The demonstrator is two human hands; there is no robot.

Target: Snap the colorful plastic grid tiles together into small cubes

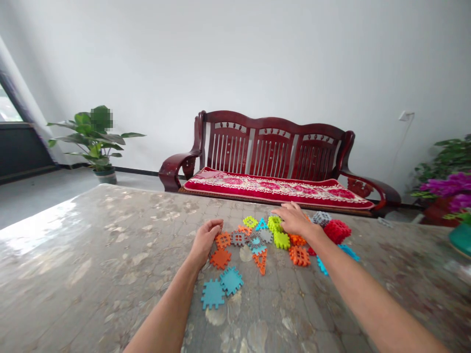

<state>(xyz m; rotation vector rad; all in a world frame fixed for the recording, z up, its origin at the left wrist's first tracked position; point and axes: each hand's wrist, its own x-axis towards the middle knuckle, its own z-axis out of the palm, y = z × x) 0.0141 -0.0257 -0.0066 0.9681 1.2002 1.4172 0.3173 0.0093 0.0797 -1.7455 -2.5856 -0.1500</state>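
Observation:
My left hand (208, 238) rests on the table with its fingers curled together, and no piece shows in them. Just right of it lie an orange window-shaped interlocking piece (222, 240) and a solid orange-red square piece (221, 259). My right hand (292, 219) reaches over the pile with its fingers stretched apart. It is beside the stacked yellow-green pieces (275, 223), and whether the fingertips touch them I cannot tell. Between my hands lie a grey window piece (238, 239), an orange triangle (260, 262) and a blue triangle (261, 224).
Two teal squares (213, 294) lie nearer me. Right of the pile are orange stacks (300, 256), a red stack (337, 231), a grey stack (321, 218) and blue pieces (349, 252). A wooden bench (272, 152) stands beyond the patterned table (128, 274); a teal flowerpot (461, 239) sits far right.

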